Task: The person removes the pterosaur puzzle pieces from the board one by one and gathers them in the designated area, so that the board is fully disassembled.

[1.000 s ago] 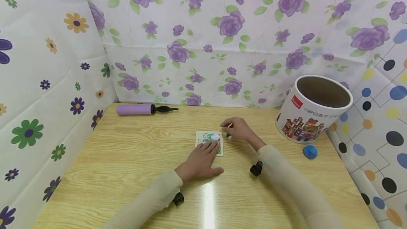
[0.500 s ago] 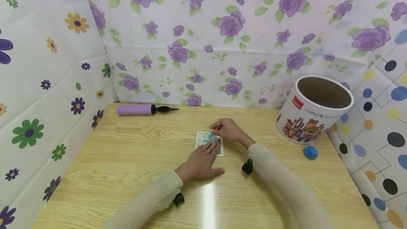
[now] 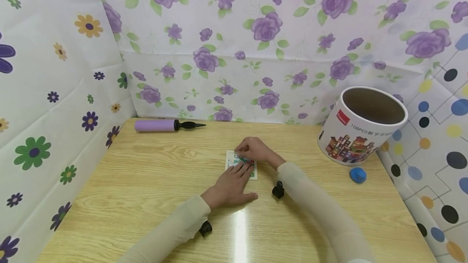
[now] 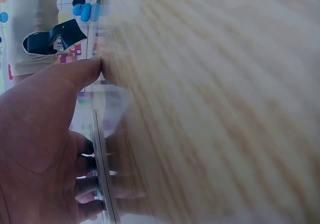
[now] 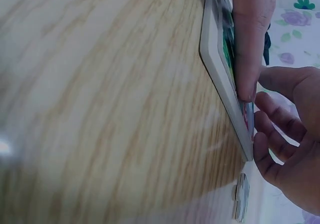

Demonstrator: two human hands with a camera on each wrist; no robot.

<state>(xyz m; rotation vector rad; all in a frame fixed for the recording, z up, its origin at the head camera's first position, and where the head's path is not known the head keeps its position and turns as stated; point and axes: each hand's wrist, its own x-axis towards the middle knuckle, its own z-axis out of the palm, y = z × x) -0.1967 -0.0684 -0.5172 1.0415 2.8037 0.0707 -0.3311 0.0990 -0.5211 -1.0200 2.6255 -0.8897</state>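
A small puzzle board [image 3: 241, 164] lies flat near the middle of the wooden surface [image 3: 146, 182]. Its picture side, in greens and reds, faces up, and the right wrist view shows it as a thin white slab [image 5: 215, 59] on the wood.

The left hand [image 3: 230, 184] rests palm down at the board's near edge, its straight fingers laid on the board and its thumb flat on the surface. The right hand [image 3: 254, 149] sits at the far edge with its fingers curled downward onto the picture. In the right wrist view one fingertip [image 5: 247, 89] presses on the board's face; whether it pinches a piece cannot be told. The two hands are close together, their fingertips nearly meeting over the board. A loose piece [image 5: 241, 196] lies on the surface just off the board's corner.

Further right stands an open round tub [image 3: 360, 127] printed with buildings, tilted against the wall, with a blue lump [image 3: 357, 175] near it. A purple pump [image 3: 166, 125] lies along the far left edge.
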